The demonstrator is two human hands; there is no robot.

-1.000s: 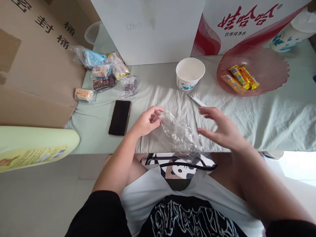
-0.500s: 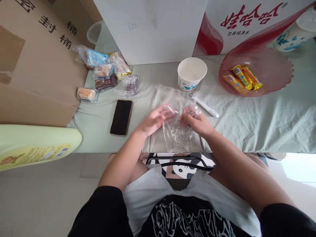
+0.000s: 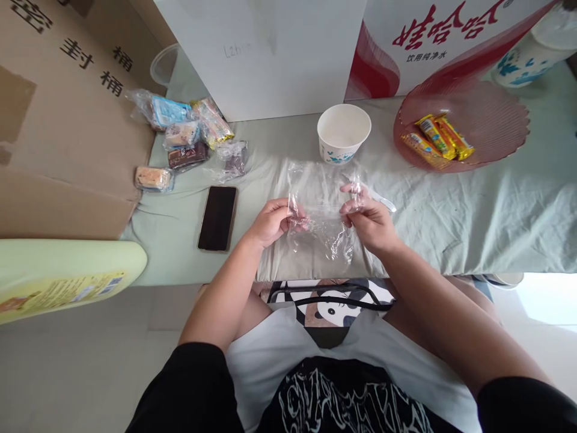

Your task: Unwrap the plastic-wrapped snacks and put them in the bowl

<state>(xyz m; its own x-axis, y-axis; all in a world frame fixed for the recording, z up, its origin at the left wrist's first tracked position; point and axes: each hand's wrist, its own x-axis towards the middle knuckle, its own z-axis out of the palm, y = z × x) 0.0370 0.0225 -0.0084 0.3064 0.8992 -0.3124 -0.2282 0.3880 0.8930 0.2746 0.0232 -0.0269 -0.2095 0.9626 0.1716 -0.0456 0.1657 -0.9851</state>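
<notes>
The left hand (image 3: 270, 221) and right hand (image 3: 367, 216) each pinched a side edge of the clear plastic bag (image 3: 320, 201), held spread above the table (image 3: 451, 207). The bag was empty, and the snack packets (image 3: 189, 135) lay well apart, unpacked.

The head-worn camera looks forward and down, close above left hand (image 3: 270, 221), right hand (image 3: 370, 220) and table (image 3: 451, 210).
</notes>
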